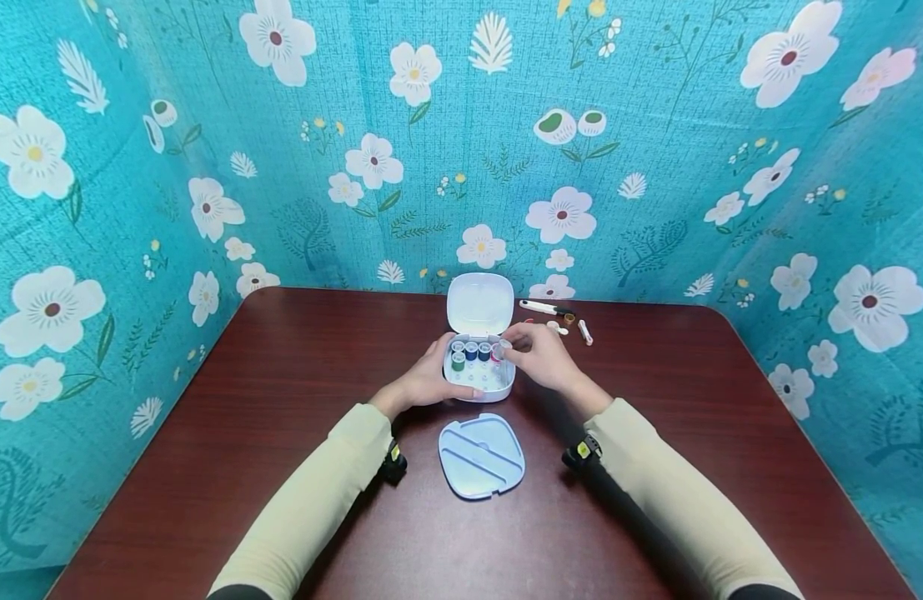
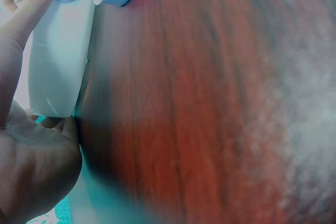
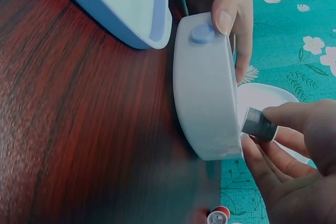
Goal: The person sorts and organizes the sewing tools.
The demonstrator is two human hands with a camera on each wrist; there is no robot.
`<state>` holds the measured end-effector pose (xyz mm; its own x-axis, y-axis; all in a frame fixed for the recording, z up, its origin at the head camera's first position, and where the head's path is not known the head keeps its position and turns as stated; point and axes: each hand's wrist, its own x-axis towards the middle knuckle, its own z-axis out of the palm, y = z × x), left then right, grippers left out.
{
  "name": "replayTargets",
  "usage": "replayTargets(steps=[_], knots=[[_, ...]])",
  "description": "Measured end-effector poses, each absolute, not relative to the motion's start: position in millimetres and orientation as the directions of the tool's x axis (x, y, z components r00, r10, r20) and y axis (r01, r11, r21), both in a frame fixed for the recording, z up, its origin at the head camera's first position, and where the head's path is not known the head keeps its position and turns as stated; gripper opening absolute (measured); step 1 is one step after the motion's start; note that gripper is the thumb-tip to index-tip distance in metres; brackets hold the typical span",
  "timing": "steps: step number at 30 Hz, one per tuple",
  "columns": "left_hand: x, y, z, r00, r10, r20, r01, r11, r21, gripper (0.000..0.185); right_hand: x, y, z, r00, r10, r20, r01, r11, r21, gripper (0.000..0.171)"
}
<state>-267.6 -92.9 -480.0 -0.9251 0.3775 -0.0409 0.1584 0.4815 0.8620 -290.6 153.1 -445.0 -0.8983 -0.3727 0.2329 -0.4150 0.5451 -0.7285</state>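
A white sewing box stands with its lid raised at the back. Several thread spools sit inside, among them a green spool and a navy spool, above bare pegs. My left hand grips the box's left side, its thumb along the front near the round button. Over the box's right back corner, my right hand pinches a dark grey thread spool between thumb and fingers. The left wrist view shows the box front but no spools.
A pale blue divided tray lies on the brown table in front of the box. Behind the right hand are a white-and-black pen-like tool, a small brown item and a small white item. A floral curtain surrounds the table's far sides.
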Motion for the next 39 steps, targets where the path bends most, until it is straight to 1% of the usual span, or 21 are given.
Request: replayTargets(steps=[6, 11, 16, 23, 39], knots=[[-267, -92, -479, -0.925, 0.379, -0.035, 0.164, 0.478, 0.863, 0.111, -291, 146, -445, -0.896, -0.388, 0.216, -0.410, 0.538, -0.736, 0.023], [-268, -93, -479, -0.922, 0.386, -0.024, 0.173, 0.467, 0.867, 0.111, -292, 140, -446, -0.885, -0.411, 0.220, -0.427, 0.529, -0.734, 0.023], [-269, -92, -481, -0.921, 0.391, -0.012, 0.182, 0.455, 0.872, 0.108, -293, 133, -446, -0.877, -0.420, 0.233, -0.449, 0.547, -0.706, 0.020], [-268, -93, -480, -0.921, 0.390, -0.017, 0.175, 0.451, 0.875, 0.108, -293, 126, -447, -0.863, -0.445, 0.240, -0.476, 0.554, -0.683, 0.022], [-267, -93, -480, -0.921, 0.390, -0.010, 0.178, 0.444, 0.878, 0.106, -295, 115, -453, -0.836, -0.484, 0.260, -0.529, 0.579, -0.620, 0.019]])
